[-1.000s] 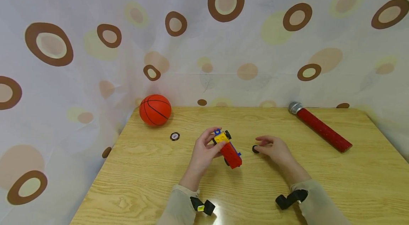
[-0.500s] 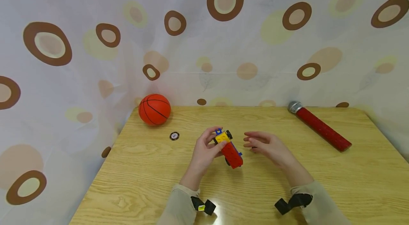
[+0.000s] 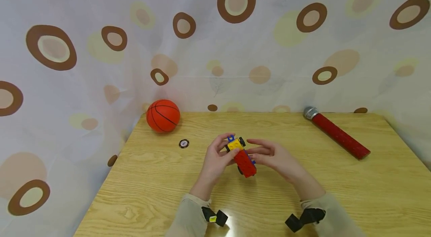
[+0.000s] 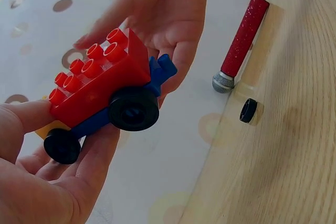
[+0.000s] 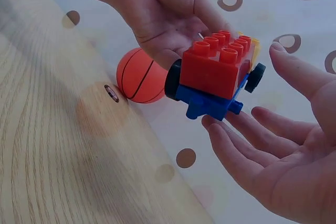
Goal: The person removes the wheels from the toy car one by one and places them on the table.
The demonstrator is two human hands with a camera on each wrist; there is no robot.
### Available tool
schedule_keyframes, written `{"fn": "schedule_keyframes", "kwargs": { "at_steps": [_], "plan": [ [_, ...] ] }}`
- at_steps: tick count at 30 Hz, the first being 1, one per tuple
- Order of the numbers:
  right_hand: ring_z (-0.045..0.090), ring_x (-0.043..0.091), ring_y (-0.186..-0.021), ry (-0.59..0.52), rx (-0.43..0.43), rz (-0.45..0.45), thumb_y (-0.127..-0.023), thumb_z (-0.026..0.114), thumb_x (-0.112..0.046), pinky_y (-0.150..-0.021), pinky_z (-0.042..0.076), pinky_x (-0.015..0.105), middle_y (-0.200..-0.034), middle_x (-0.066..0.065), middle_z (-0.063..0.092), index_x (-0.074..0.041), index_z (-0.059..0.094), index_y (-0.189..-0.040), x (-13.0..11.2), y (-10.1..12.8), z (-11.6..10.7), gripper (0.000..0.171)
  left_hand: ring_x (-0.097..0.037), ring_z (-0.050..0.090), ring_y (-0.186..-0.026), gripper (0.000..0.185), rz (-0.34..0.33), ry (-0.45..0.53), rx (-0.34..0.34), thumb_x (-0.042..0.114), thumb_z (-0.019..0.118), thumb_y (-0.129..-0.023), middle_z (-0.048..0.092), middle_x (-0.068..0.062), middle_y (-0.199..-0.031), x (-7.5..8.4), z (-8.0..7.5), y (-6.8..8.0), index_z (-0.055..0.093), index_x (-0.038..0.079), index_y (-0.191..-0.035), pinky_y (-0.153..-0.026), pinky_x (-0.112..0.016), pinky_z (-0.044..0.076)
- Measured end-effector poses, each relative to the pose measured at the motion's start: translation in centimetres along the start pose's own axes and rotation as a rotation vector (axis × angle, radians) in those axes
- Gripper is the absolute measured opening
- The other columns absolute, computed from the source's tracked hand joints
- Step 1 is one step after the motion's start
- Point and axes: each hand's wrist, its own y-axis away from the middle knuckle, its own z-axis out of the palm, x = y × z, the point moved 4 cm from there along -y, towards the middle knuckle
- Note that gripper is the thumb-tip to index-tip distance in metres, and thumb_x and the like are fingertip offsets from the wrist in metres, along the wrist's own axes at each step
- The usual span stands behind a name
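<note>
The pale wooden desk [image 3: 134, 199] filled the bottom of the head view. The left hand [image 3: 215, 158], low in the middle, pinched the yellow end of the red, yellow and blue plastic toy car [image 3: 244, 164] and held it up off the desk. The right hand [image 3: 279, 158] was just right of it, fingers wide, holding nothing; I could not tell if they touched the car. To do this part well, the left fingers needed to stay firm but soft, and the right ones to come in slowly, clear of the little blue peg [image 5: 234, 107]. The round black-edged chip [image 3: 184, 143], left of centre, had marks too small to read. The round black plastic wheel [image 4: 248, 110], at the right in the left wrist view, showed no words I could read.
</note>
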Motion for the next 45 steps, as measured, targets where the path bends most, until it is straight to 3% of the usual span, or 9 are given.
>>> {"fn": "schedule_keyframes", "kwargs": {
  "at_steps": [3, 11, 17, 31, 38, 45],
  "plan": [
    [0.066, 0.02, -0.114, 0.003, -0.006, -0.011, -0.099, 0.06, -0.016, -0.103, 0.05, 0.043, -0.136, 0.029, 0.056, 0.0, 0.034, -0.152, -0.3, 0.1, 0.3, 0.061, -0.029, 0.07, -0.101, 0.045, 0.0, 0.005, 0.011, 0.004, 0.063, -0.096, 0.059, -0.019, -0.134, 0.0, -0.1, 0.1, 0.051, 0.011, -0.139, -0.083, -0.044, 0.06],
    [0.066, 0.032, -0.111, 0.009, 0.0, -0.007, -0.092, 0.072, -0.018, -0.089, 0.057, 0.033, -0.129, 0.028, 0.059, 0.0, 0.034, -0.151, -0.9, 0.2, 1.0, 0.073, -0.026, 0.07, -0.099, 0.046, 0.016, 0.003, 0.005, 0.005, 0.065, -0.095, 0.06, -0.019, -0.133, 0.2, 0.0, 0.0, 0.051, 0.01, -0.139, -0.083, -0.043, 0.06],
    [0.07, 0.027, -0.1, 0.032, 0.031, 0.01, -0.089, 0.075, -0.019, -0.083, 0.058, 0.032, -0.115, 0.021, 0.065, -0.002, 0.036, -0.15, -1.0, 0.4, 1.0, 0.075, -0.024, 0.069, -0.096, 0.048, 0.01, 0.014, -0.02, 0.004, 0.066, -0.094, 0.06, -0.019, -0.131, 0.0, 0.4, 0.0, 0.051, 0.007, -0.139, -0.082, -0.042, 0.06],
    [0.07, 0.024, -0.096, 0.026, 0.071, -0.014, -0.087, 0.077, -0.016, -0.083, 0.057, 0.028, -0.105, 0.016, 0.067, -0.003, 0.035, -0.151, -1.4, 0.7, 0.9, 0.077, -0.028, 0.068, -0.108, 0.051, 0.017, 0.035, -0.08, 0.01, 0.066, -0.095, 0.057, -0.019, -0.134, 0.0, 0.7, 0.1, 0.05, 0.018, -0.143, -0.088, -0.042, 0.058],
    [0.071, 0.02, -0.094, 0.051, 0.101, 0.006, -0.085, 0.079, -0.019, -0.084, 0.056, 0.03, -0.102, 0.011, 0.068, -0.009, 0.037, -0.151, -1.3, 0.7, 0.9, 0.079, -0.029, 0.065, -0.117, 0.07, -0.002, -0.037, -0.114, 0.005, 0.074, -0.087, 0.066, -0.019, -0.125, 0.0, 0.7, 0.3, 0.045, 0.028, -0.146, -0.098, -0.04, 0.054],
    [0.072, 0.023, -0.097, 0.044, 0.102, -0.021, -0.086, 0.078, -0.018, -0.087, 0.056, 0.031, -0.108, 0.017, 0.067, -0.006, 0.036, -0.151, -1.5, 0.7, 1.1, 0.078, -0.029, 0.067, -0.114, 0.066, -0.016, -0.003, -0.107, 0.004, 0.072, -0.088, 0.068, -0.021, -0.123, -0.1, 0.7, 0.1, 0.046, 0.029, -0.144, -0.099, -0.04, 0.053]
  ]
}}
